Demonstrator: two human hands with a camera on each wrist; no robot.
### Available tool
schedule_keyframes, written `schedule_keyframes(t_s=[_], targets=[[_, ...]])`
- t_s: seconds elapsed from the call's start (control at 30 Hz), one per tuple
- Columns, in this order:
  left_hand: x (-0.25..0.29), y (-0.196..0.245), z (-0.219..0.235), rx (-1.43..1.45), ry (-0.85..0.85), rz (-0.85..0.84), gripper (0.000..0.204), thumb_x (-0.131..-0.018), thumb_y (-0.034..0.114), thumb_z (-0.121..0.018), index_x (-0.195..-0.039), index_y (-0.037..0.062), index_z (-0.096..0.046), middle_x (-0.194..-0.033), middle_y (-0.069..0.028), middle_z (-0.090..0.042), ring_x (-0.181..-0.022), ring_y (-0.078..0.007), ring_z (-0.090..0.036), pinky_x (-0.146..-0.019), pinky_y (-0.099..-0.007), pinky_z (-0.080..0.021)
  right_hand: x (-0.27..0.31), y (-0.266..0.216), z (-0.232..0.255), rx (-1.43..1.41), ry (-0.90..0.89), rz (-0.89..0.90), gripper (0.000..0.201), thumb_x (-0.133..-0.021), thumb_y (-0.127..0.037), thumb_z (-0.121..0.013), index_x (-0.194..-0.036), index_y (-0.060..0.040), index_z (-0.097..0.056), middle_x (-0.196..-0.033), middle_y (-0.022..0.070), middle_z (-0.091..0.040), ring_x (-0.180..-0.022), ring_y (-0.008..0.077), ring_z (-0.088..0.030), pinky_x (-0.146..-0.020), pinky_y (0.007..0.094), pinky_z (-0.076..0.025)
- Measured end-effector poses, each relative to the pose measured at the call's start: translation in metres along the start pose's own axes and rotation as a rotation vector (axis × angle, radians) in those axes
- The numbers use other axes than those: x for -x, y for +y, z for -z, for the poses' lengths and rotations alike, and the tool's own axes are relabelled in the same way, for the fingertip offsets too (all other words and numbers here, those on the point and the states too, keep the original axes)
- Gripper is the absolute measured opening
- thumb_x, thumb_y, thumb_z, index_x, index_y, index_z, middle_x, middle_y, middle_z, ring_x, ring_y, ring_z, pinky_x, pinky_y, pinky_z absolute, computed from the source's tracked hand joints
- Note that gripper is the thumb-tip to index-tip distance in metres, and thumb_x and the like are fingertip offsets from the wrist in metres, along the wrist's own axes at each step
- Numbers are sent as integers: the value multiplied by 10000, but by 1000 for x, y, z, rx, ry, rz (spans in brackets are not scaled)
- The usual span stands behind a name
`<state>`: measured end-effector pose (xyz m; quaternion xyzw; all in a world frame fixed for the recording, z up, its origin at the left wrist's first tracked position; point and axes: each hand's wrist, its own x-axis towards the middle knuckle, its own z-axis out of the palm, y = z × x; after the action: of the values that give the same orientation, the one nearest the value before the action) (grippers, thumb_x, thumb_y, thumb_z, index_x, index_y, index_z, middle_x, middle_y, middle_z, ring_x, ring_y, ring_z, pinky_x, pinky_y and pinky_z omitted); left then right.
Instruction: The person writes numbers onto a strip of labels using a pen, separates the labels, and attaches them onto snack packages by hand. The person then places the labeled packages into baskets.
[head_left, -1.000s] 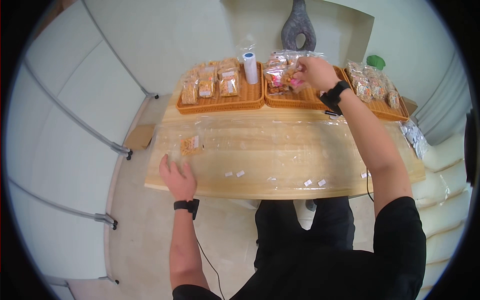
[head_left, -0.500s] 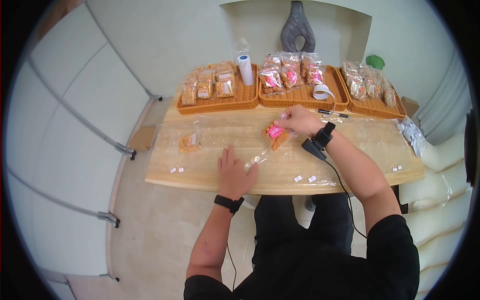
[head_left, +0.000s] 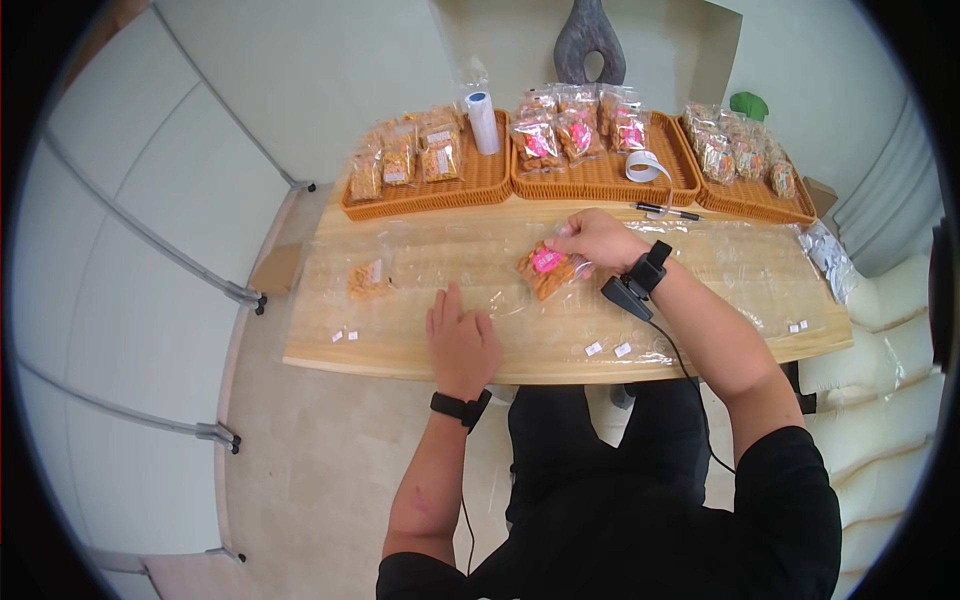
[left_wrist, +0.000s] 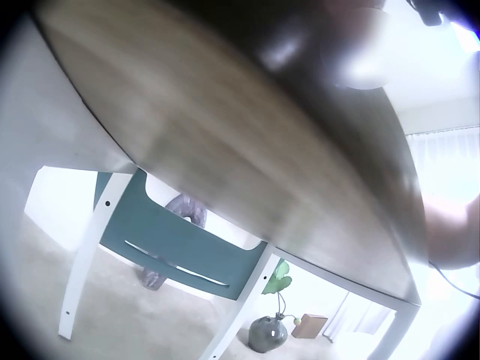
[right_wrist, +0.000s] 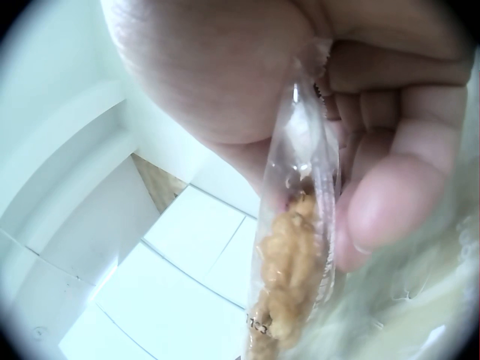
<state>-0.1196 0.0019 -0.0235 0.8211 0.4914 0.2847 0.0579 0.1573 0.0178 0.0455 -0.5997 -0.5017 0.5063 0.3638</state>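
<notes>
My right hand (head_left: pixel 605 243) pinches a clear bag of brown snacks with a pink label (head_left: pixel 547 262) above the middle of the table. In the right wrist view the bag (right_wrist: pixel 289 262) hangs edge-on between thumb and curled fingers of the hand (right_wrist: pixel 375 150). My left hand (head_left: pixel 464 350) rests palm down near the table's front edge, fingers extended, holding nothing. Left of it lies another snack bag (head_left: pixel 371 279) with a white label. The left wrist view shows mostly the table's underside or edge, blurred.
Three wicker trays line the back: the left (head_left: pixel 430 205) with snack bags and a white roll (head_left: pixel 482 124), the middle (head_left: pixel 605 188) with pink-labelled bags and a label strip (head_left: pixel 647 168), the right (head_left: pixel 756 205) with more bags. A pen (head_left: pixel 668 211) and small white labels (head_left: pixel 608 350) lie on the table.
My right hand has come from the middle tray to the table's middle with the pink-labelled bag. The left hand has moved right, away from the other bag; both hands barely moved in the last half second.
</notes>
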Motion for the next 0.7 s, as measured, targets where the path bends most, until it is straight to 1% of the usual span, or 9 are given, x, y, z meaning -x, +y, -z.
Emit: schedule_keyframes(t_s=[0.27, 0.33, 0.4, 0.47, 0.53, 0.57, 0.6, 0.67, 0.7], targets=[[0, -2, 1, 109, 92, 8, 327, -973, 156, -497, -870, -103, -669, -1427, -271, -499, -1346, -443, -426, -1133, -534, -304, -3, -4, 6, 3, 24, -66, 272, -926, -253, -731, -811, -17, -661, -621, -4, -581, -482, 65, -546, -436, 226, -484], [1, -2, 0, 121, 97, 4, 322, -972, 148, -501, -869, -112, -661, -1423, -274, -501, -1339, -448, -430, -1127, -532, -310, -7, -1, 8, 18, 22, -59, 320, -888, -273, -753, -835, 34, -682, -708, 51, -634, -539, 129, -626, -479, 274, -538], [1, -2, -1, 177, 132, -6, 310, -971, 136, -503, -870, -114, -657, -1415, -281, -504, -1325, -456, -438, -1121, -532, -314, -11, -1, 1, 12, 53, -62, 317, -893, -266, -743, -848, 43, -684, -703, 51, -632, -534, 133, -622, -484, 273, -543], [0, -1, 2, 202, 117, -6, 300, -970, 129, -503, -880, -114, -654, -1412, -284, -505, -1320, -463, -439, -1118, -531, -316, -15, -5, -9, 5, 91, -64, 316, -897, -258, -733, -861, 52, -685, -698, 51, -630, -529, 136, -617, -489, 272, -547], [0, -4, 1, 229, 101, -8, 289, -969, 122, -503, -890, -113, -651, -1408, -287, -507, -1315, -471, -439, -1116, -531, -318, -22, -6, -20, -23, 77, -65, 315, -906, -250, -715, -889, 63, -684, -718, 66, -653, -554, 149, -637, -518, 281, -570], [1, -8, -2, 259, 118, -16, 280, -969, 119, -502, -900, -113, -644, -1409, -288, -505, -1314, -477, -436, -1112, -531, -321, -30, -2, -27, -53, 62, -94, 302, -957, -244, -670, -1016, 51, -684, -753, 54, -663, -640, 136, -663, -614, 276, -597], [2, -11, -4, 290, 136, -24, 272, -968, 116, -500, -911, -112, -637, -1410, -290, -504, -1313, -484, -433, -1109, -531, -323, -34, 4, -35, -56, 72, -97, 302, -957, -244, -670, -1016, 51, -684, -753, 54, -663, -640, 136, -663, -614, 276, -597], [1, -8, 0, 291, 122, -28, 257, -966, 103, -499, -908, -113, -626, -1414, -299, -493, -1316, -489, -427, -1109, -530, -324, -29, 5, -49, -349, -137, 14, 307, -975, -230, -644, -1071, 61, -670, -849, 73, -688, -713, 157, -693, -692, 290, -611], [1, -5, 3, 287, 112, -24, 242, -963, 90, -498, -904, -114, -614, -1419, -308, -483, -1318, -494, -420, -1110, -529, -324, -26, 0, -46, -264, -217, -62, 314, -992, -227, -619, -1106, 63, -654, -949, 88, -705, -769, 173, -704, -736, 294, -601]])
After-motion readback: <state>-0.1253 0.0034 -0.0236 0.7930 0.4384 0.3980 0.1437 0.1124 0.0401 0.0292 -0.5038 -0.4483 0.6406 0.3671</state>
